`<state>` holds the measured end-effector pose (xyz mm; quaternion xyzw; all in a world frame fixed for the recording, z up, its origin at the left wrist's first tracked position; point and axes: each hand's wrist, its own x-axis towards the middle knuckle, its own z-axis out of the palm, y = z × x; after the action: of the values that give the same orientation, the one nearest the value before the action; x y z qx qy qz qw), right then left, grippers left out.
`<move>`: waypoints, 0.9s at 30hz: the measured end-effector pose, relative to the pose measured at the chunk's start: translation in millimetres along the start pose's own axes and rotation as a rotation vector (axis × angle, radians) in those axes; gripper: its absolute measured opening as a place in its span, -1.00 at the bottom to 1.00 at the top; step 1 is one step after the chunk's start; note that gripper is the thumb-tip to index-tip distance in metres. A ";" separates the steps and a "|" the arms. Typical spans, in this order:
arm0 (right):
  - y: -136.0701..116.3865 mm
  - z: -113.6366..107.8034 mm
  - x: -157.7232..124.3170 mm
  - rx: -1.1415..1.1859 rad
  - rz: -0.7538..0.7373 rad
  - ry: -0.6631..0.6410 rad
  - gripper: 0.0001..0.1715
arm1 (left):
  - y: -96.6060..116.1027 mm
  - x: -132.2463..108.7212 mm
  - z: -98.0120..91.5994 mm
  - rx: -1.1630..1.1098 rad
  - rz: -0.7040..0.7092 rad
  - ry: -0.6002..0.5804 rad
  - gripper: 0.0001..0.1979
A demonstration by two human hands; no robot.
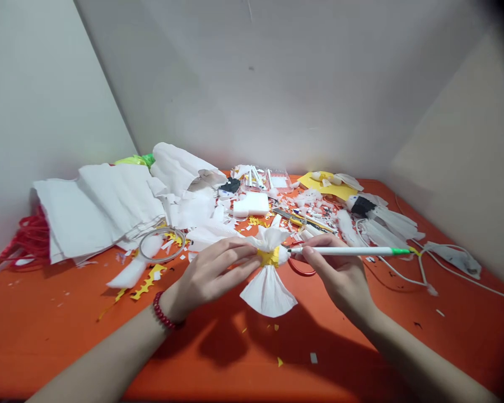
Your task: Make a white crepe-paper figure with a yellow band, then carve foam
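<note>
Held up over the orange table is a small white paper figure (269, 294) with a yellow band round its middle, a round white head and a fanned skirt. My left hand (218, 266), a red bead bracelet at its wrist, pinches the figure at the yellow band. A white marker pen with a green end (357, 251) lies level in my right hand (340, 274). Its dark tip points left and is at the figure's head; I cannot tell whether it touches. Red-handled scissors (302, 268) are partly hidden behind my right hand.
White paper sheets (101, 201) and red cord (29, 238) lie left, near a roll of clear tape (140, 246). A utility knife (298, 218), paper scraps and a white block (252, 204) are behind the hands. A similar black-banded figure (363, 207) and white cable (403, 277) lie right.
</note>
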<state>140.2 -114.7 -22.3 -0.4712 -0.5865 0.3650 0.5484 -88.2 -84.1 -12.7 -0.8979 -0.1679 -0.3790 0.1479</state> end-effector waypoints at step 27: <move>-2.9 -0.3 -2.5 -0.034 -0.032 -0.018 -0.83 | 0.6 -3.9 2.8 0.098 0.088 0.039 -0.80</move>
<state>139.9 -118.0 -20.3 -0.4678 -0.6049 0.3505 0.5408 -88.7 -84.3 -17.5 -0.8885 -0.1438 -0.3812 0.2113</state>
